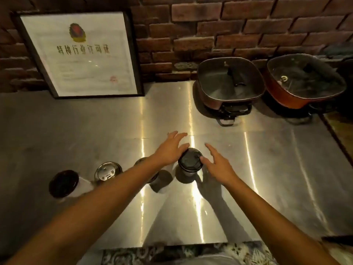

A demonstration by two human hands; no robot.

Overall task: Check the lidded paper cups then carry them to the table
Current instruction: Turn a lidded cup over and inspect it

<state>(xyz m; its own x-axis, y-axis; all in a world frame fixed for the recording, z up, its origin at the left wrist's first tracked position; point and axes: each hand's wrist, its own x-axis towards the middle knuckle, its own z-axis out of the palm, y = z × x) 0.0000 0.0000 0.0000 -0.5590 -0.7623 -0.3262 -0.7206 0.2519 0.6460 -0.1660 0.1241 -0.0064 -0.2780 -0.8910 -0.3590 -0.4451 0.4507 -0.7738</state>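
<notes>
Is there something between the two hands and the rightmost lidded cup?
Nothing visible. The left hand and right hand flank the cup, fingers straight, at its lid.

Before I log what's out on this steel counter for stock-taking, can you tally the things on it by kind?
Lidded paper cups: 4 (far left, second, third, mostly behind the left forearm, and the one between the hands)
Electric pots with glass lids: 2 (nearer, farther right)
Framed certificate: 1
Total: 7
</notes>
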